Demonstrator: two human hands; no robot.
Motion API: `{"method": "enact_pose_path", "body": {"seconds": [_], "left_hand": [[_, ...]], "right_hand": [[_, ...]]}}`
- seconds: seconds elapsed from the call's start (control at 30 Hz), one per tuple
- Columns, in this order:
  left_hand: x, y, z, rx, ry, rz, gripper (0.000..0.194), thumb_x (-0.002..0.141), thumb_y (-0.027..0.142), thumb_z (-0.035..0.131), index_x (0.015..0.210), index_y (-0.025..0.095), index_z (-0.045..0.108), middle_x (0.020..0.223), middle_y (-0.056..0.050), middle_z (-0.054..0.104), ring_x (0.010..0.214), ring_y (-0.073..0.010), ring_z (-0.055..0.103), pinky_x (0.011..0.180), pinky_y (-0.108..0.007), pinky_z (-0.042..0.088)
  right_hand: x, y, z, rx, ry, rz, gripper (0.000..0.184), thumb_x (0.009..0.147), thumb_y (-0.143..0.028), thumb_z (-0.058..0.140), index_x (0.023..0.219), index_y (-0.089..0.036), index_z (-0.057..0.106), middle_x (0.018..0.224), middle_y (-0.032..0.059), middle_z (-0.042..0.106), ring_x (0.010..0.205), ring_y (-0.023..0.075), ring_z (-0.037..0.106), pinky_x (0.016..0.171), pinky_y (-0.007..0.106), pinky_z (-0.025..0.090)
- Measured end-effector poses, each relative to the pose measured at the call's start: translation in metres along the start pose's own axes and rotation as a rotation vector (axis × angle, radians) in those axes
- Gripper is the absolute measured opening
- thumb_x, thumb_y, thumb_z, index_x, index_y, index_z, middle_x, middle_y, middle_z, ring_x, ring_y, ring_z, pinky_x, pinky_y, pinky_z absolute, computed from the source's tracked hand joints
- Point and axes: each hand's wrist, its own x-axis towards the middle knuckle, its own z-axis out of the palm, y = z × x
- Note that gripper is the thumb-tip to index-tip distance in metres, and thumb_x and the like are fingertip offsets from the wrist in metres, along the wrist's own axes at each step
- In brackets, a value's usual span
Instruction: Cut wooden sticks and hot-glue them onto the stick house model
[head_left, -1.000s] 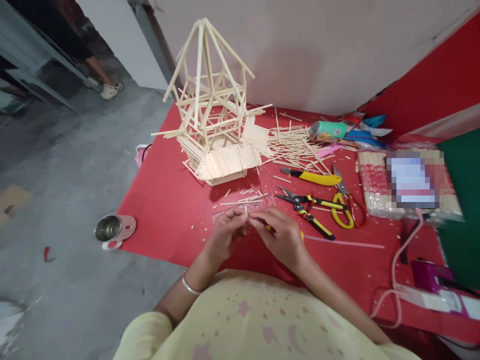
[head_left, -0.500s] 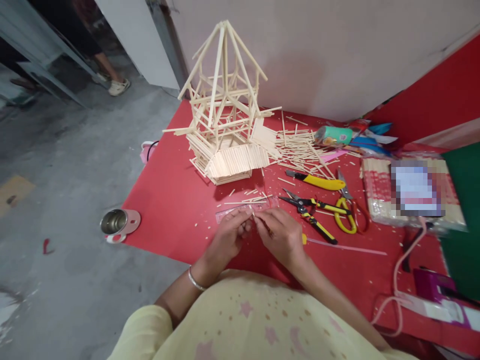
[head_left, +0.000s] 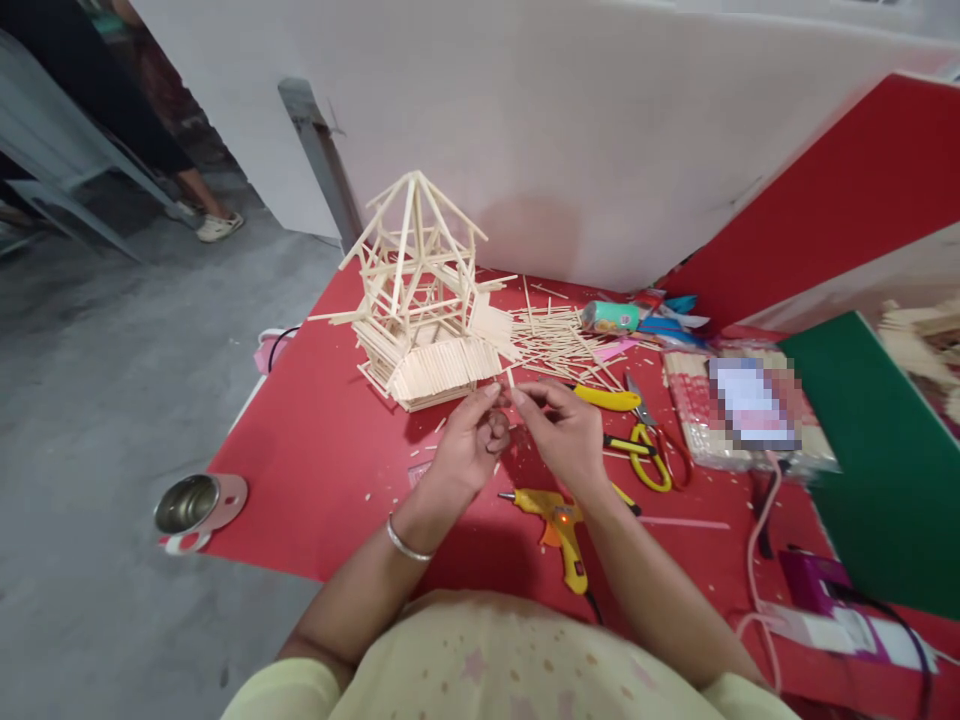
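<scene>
A pale wall (head_left: 585, 110) runs along the back, with a grey post (head_left: 322, 160) against it. Bare grey floor (head_left: 75, 400) fills the left. The counter (head_left: 277, 470) is covered in red, its surface flecked with pale scraps. At the right, a red panel (head_left: 847, 210) slopes down behind a green board (head_left: 885, 500). In the upper left corner are a grey chair (head_left: 52, 130) and another person's leg (head_left: 199, 190), in dark trousers and a pale shoe.

The stick model (head_left: 446, 370) stands upright near the counter's back, its peaked frame bare, its lower front slatted over. Wrapped packs (head_left: 690, 420) lie to the right, a blurred phone (head_left: 754, 400) on top. A loose pile (head_left: 555, 345) of sticks spreads beside the model.

The hands are close together above the counter, in front of the model. The right hand (head_left: 566, 425) pinches a short stick (head_left: 511, 378); the left hand (head_left: 469, 440) is curled just beside it, and whether it grips anything cannot be told. Below them lies a yellow glue gun (head_left: 559, 515), orange light glowing. A mug (head_left: 229, 500) sits at the left corner; scissors (head_left: 651, 465) and a yellow knife (head_left: 611, 400) lie right of the hands.
</scene>
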Motion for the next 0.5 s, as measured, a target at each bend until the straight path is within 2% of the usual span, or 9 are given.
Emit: {"method": "enact_pose_path", "body": {"seconds": [0.17,0.43,0.5], "left_hand": [[0.013,0.007,0.007,-0.068,0.03,0.014,0.031,0.065,0.026,0.086,0.084,0.015,0.064,0.067,0.005,0.06,0.045,-0.0015,0.046,0.037,-0.014,0.026],[0.02,0.01,0.016,-0.063,0.044,0.02,0.029,0.064,0.027,0.084,0.079,0.016,0.061,0.062,0.006,0.057,0.045,-0.003,0.046,0.038,-0.015,0.025],[0.021,0.011,0.018,-0.033,0.084,0.013,0.03,0.064,0.029,0.083,0.079,0.016,0.061,0.062,0.006,0.057,0.045,-0.003,0.046,0.038,-0.015,0.025]], "right_hand": [[0.019,-0.001,0.008,0.016,0.008,-0.011,0.017,0.091,-0.033,0.066,0.093,-0.02,0.077,0.087,0.0021,0.075,0.078,0.0149,0.067,0.069,0.026,0.049],[0.023,0.004,0.009,0.029,0.017,-0.012,0.016,0.09,-0.032,0.066,0.092,-0.021,0.077,0.086,0.0019,0.074,0.077,0.0152,0.067,0.068,0.026,0.05],[0.024,0.004,0.009,0.033,0.013,-0.006,0.017,0.09,-0.032,0.065,0.093,-0.021,0.077,0.087,0.0021,0.074,0.079,0.0157,0.067,0.068,0.027,0.049]]}}
